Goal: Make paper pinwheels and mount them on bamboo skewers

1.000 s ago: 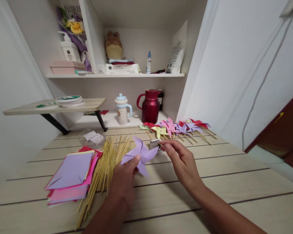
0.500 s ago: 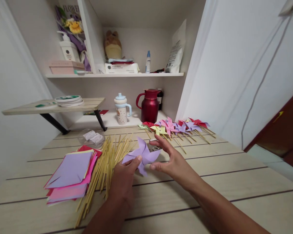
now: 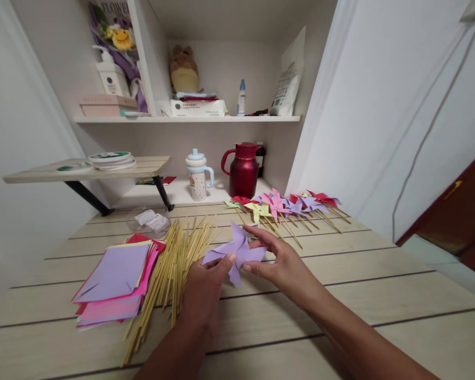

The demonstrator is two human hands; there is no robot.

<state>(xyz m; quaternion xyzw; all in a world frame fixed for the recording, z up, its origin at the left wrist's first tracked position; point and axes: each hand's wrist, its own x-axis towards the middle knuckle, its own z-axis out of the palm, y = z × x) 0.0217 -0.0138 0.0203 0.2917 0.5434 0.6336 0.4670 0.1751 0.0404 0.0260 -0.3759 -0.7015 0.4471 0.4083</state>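
I see the lilac paper pinwheel (image 3: 237,252) held just above the worktop (image 3: 340,274), and I place everything else by it. My left hand (image 3: 203,293) comes up from below, its fingers (image 3: 226,259) closed on the lower left blade. My right hand (image 3: 287,266) meets it from the right, fingers pinched together on the right-hand blade near the centre. Just left of the pinwheel lies a loose bundle of bamboo sticks (image 3: 170,269), and further left a stack of coloured paper squares (image 3: 114,282). Behind it and to the right a row of finished pinwheels (image 3: 285,207) rests on sticks. To do this well, I judge the folded tips must stay gathered at the centre, so I would grip lightly, near the hub, without creasing the blades.
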